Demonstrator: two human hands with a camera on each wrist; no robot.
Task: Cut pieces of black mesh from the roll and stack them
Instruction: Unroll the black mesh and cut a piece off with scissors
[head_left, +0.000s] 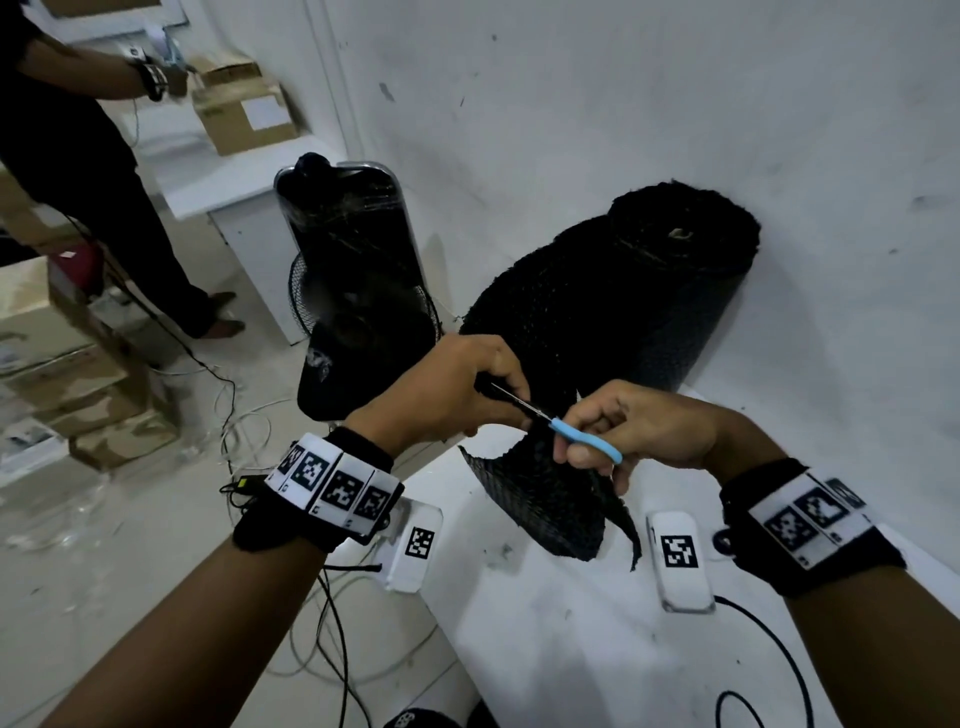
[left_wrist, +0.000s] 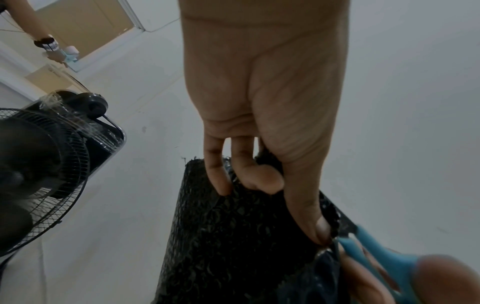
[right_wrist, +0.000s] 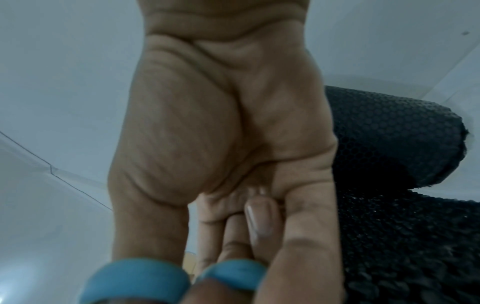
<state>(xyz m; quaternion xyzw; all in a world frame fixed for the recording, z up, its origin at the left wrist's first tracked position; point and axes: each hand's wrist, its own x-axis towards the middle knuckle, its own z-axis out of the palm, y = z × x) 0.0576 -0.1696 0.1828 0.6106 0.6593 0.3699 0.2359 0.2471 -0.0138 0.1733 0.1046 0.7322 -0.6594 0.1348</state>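
**Inspector:** Presently the left hand (head_left: 447, 387) pinches the black mesh (head_left: 545, 493) pulled from the roll (head_left: 623, 291), which leans against the wall on the white table (head_left: 571, 649). The right hand (head_left: 639, 431) is curled through the scissors (head_left: 566, 431).

**Assessor:** Risks?

**Inspector:** The blades (head_left: 514, 401) run close under the left fingers (left_wrist: 311, 205); a nick is likely. Slack mesh could bunch, giving a ragged cut.

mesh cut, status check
Left hand pinches mesh taut. Right hand works blue scissors, blades in mesh. Nothing blocking.
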